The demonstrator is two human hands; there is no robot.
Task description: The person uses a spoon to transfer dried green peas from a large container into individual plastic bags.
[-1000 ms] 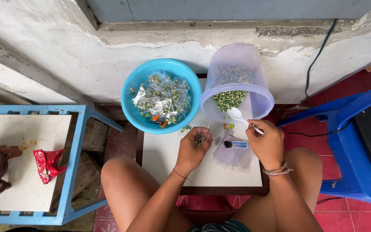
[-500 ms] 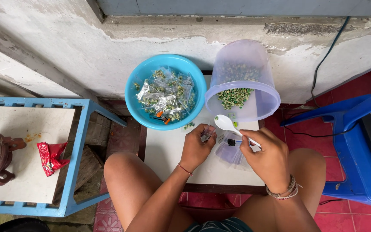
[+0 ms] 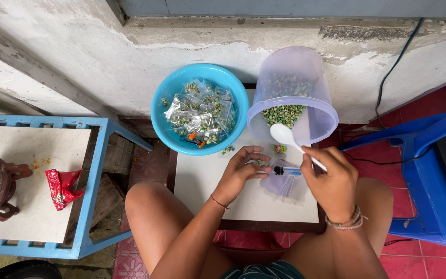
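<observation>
Head view looks down on a small white worktop (image 3: 202,191) between the person's knees. Left hand (image 3: 241,173) has its fingers pinched together on a small clear bag (image 3: 264,164) near the worktop's middle. Right hand (image 3: 331,183) has its fingers clamped on a white plastic spoon (image 3: 287,138), its bowl just before the mouth of a tipped clear bucket (image 3: 295,93) of green peas at the far right corner. Blue bowl (image 3: 166,126) of filled bags sits at the far left corner.

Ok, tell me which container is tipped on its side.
The clear tub: it lies tilted, mouth toward the hands, peas inside. The blue bowl sits upright.
</observation>
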